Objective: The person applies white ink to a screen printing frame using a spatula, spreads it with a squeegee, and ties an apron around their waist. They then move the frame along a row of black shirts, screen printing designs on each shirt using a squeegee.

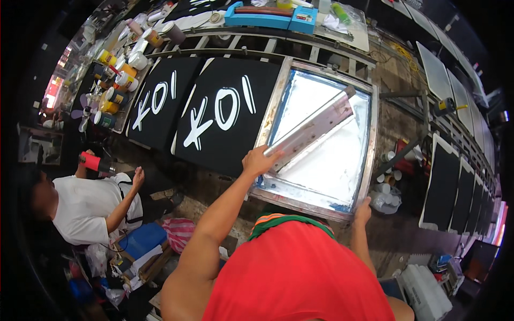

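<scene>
Pinkish-silver metal, blotched with darker spots, forms the long bar (pixel 313 129) that lies slantwise over the framed screen (pixel 370 152). Its far end sits just inside the screen's far right corner, and its near end reaches the left edge, close to the near left corner. The left hand (pixel 261 160) is closed on that near end, with the fingers curled over the metal. The right hand (pixel 363 211) is at the screen's near right corner, touching the outer edge with bent fingers; how far it closes underneath is hidden, so I cannot tell. Inside the frame, the glossy white surface (pixel 334 168) is ringed by blue smears, heaviest at the near corners.

Beside the screen's left edge stand two black panels (pixel 227 113), both with white brush-style lettering and tilted along the metal rack (pixel 273 45). Beyond the rack's far edge is a blue tray (pixel 257 17). Past the left panel, paint jars (pixel 127 82) crowd together near a small fan (pixel 84 113). Nearer on the left, a co-worker (pixel 80 206) in a white shirt holds a red and black tool (pixel 97 163). More black panels (pixel 441 179) lean in a row on the right, well apart from the screen.
</scene>
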The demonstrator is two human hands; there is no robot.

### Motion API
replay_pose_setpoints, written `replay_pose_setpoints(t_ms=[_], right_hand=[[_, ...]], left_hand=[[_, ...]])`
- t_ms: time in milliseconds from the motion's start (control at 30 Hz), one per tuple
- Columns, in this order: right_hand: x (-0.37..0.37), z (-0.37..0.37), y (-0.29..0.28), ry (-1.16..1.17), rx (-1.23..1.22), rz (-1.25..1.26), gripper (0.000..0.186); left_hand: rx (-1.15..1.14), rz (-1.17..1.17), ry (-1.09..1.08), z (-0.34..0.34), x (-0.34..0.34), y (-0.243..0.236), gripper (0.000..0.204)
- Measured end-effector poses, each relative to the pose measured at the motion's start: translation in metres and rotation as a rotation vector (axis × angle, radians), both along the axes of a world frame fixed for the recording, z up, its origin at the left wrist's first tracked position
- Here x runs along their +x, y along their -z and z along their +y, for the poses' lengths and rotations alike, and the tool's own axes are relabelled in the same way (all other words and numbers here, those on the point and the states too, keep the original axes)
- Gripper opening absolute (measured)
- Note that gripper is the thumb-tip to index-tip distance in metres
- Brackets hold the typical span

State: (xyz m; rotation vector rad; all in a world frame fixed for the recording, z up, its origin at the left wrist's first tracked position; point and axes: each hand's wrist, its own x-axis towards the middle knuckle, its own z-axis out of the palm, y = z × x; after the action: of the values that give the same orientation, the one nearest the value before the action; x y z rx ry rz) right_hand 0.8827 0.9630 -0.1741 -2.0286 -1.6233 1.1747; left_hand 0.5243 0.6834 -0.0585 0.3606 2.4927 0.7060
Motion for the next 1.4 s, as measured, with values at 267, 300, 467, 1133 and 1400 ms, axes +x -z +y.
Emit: replay_pose_setpoints(t_ms=[267,300,467,1133,1400], right_hand=[[0.005,0.011,0.054,-0.058,-0.144,0.009,0.078],[0.002,0.012,0.046,0.0,-0.171,0.062,0.074],[-0.061,0.054,-0.066,-0.644,0.707,-0.016,0.078],[-0.324,0.231,-0.09,-1.2,0.587,-0.464,0.037],[-0.077,0.002,-0.107,-1.338,0.35,-0.431,0.046]], left_hand=[[-0.011,0.049,0.029,0.003,-0.005,0.024,0.068],[-0.028,0.056,0.032,0.003,-0.007,0.023,0.068],[-0.101,0.158,0.283,0.013,-0.043,-0.009,0.063],[-0.314,0.714,0.758,0.234,-0.229,0.016,0.043],[-0.137,0.455,0.794,-0.005,0.01,0.009,0.036]])
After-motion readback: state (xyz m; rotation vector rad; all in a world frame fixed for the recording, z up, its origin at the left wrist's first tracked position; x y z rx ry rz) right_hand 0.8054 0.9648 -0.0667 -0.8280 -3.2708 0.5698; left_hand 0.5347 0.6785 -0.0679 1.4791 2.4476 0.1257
